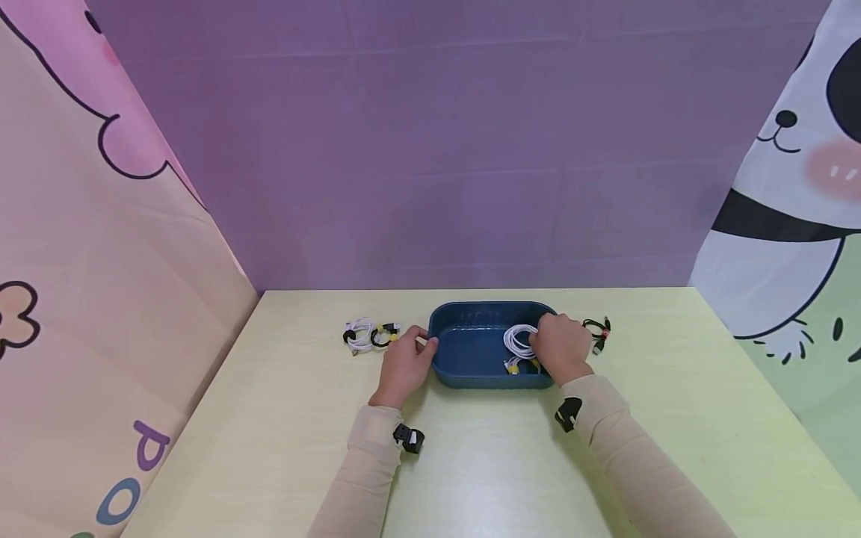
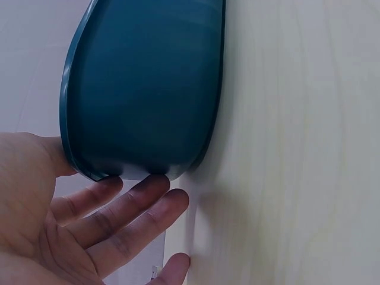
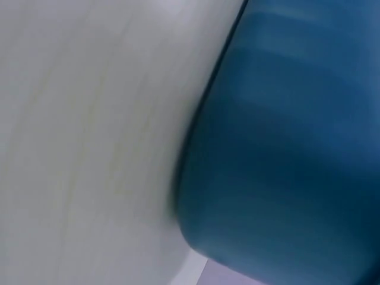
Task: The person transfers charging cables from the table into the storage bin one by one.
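Over on the far left, a pink-and-cream printed cloth (image 1: 101, 246), and beside it, on the pale tabletop (image 1: 484, 478), a white cable bundle (image 1: 362, 335) lies against a black looped cable (image 1: 385, 336). Next comes the left hand (image 1: 405, 362), and it has the blue tray (image 1: 467, 344) by its left end, thumb over the rim, fingers spread slightly along the outside wall. In the middle sits that tray, and in its right half, a coiled white cable (image 1: 515, 341) with yellow-marked ends below. Right there, the right hand (image 1: 563, 347) covers the tray's right end, fingers down by the coil; whether it grips cable or rim, nobody can tell. Just beyond lies a black cable (image 1: 599, 332), then a panda-print cloth (image 1: 773, 284).
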Demonstrator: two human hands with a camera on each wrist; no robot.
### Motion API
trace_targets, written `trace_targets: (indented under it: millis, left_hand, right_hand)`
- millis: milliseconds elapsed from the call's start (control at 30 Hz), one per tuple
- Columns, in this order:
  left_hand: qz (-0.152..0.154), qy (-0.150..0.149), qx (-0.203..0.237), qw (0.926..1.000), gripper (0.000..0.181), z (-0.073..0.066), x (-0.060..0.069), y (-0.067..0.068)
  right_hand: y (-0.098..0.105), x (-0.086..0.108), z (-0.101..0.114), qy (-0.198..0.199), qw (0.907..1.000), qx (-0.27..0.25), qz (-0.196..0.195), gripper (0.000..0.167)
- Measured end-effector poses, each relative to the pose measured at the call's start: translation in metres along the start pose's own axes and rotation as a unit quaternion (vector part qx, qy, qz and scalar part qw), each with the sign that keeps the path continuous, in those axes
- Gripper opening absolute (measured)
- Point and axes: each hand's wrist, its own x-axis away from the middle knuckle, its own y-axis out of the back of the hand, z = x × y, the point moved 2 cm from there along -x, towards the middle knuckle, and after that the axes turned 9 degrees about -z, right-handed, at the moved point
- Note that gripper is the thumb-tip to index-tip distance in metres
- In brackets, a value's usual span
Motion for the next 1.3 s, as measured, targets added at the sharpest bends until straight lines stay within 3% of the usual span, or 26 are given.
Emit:
trace_targets:
  millis: [467,700,867,1067,1167,1233,1300]
  left_hand:
    - [0.000,0.006,-0.003,1.0000,0.027,0.002,0.000,-0.002]
    - [-0.005,-0.009,-0.002,0.9999,0.027,0.000,0.001,0.000]
    - [-0.004,-0.008,0.000,1.0000,0.027,0.000,0.001,0.000]
    - [-0.004,-0.006,-0.001,1.0000,0.027,0.001,0.001,-0.001]
    - [-0.003,-0.005,-0.004,1.0000,0.028,0.002,0.001,-0.001]
    - [-0.002,-0.005,-0.004,1.0000,0.028,0.002,0.001,-0.001]
    - [-0.001,-0.005,-0.004,1.0000,0.028,0.002,0.001,-0.001]
  right_hand:
    - [-0.002,0.003,-0.001,0.007,0.9998,-0.008,-0.019,0.026]
    - [-0.003,0.004,-0.003,-0.005,0.9993,-0.025,-0.028,0.040]
    - [-0.005,0.005,-0.006,-0.007,0.9961,-0.071,-0.052,0.045]
    - [-0.009,0.005,-0.012,-0.013,0.9867,-0.141,-0.080,0.043]
    - [-0.012,0.005,-0.017,-0.023,0.9805,-0.171,-0.093,0.033]
    - [-0.014,0.006,-0.021,-0.026,0.9729,-0.200,-0.112,0.027]
    - [-0.015,0.006,-0.026,-0.026,0.9584,-0.245,-0.144,0.023]
